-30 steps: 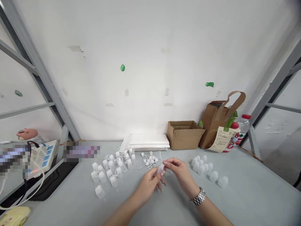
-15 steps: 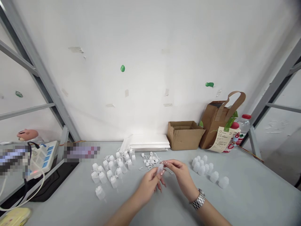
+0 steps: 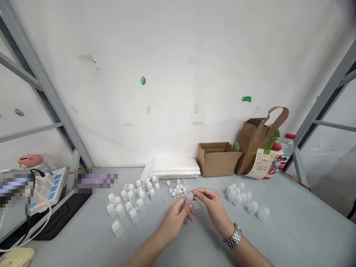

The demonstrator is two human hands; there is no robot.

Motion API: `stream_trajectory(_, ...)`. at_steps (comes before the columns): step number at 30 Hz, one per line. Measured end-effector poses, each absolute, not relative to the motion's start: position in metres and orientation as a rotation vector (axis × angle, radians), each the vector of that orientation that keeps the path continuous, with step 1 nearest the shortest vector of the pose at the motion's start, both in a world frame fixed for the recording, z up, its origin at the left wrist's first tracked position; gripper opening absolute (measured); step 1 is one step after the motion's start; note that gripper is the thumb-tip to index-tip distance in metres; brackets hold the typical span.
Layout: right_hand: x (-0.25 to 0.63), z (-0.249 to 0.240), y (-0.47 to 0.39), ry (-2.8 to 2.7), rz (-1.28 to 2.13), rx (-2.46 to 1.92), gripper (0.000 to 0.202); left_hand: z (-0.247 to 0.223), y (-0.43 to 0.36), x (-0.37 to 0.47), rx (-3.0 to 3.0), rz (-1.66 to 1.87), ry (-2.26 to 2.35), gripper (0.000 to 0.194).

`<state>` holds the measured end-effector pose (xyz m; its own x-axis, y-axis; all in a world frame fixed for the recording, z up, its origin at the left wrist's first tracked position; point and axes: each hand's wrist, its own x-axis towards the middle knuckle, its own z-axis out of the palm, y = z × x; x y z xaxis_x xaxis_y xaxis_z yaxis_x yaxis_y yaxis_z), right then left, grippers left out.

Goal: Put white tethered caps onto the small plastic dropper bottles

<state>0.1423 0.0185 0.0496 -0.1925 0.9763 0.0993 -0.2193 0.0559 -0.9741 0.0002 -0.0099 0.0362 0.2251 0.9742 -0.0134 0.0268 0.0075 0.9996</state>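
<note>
A small translucent bottle (image 3: 189,200) is held between the fingers of my left hand (image 3: 175,218). My right hand (image 3: 213,207), with a metal watch on its wrist, pinches at the bottle's top, where a white strap sticks out; the fingertips hide the detail. Just behind my hands lies a pile of white caps with straps (image 3: 178,188). Several capped bottles (image 3: 134,215) stand in a group on the left of the grey table. On the right stand several translucent bottles without straps (image 3: 237,200).
White flat sheets (image 3: 175,169) are stacked by the wall, beside an open cardboard box (image 3: 218,163). A brown paper bag (image 3: 250,141) and a red-capped bottle (image 3: 287,148) stand back right. A power strip (image 3: 52,193) with cables is far left.
The whole view has shifted slightly. My hands stay together around the small bottle, with only a slight change in how the bottle is angled.
</note>
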Motion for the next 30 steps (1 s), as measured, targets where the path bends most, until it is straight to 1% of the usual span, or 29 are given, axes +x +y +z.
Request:
stream_trajectory(5, 0.142, 0.051, 0.018, -1.219, 1.354, -0.916, 0.022, 0.036, -0.011, -0.001, 1.361, 1.068, 1.166, 0.044)
stream_trajectory(10, 0.140, 0.052, 0.015, -1.193, 1.309, -0.881, 0.025, 0.036, -0.015, -0.001, 1.423, 1.126, 1.136, 0.051)
stream_trajectory(19, 0.143, 0.054, 0.010, -1.464, 1.134, -0.892, 0.028, 0.045, -0.016, -0.001, 1.433, 1.262, 1.154, 0.034)
stream_trajectory(30, 0.136, 0.046, 0.011, -1.358, 1.241, -0.918, 0.032, 0.046, -0.014, -0.003, 1.275, 1.380, 1.216, 0.033)
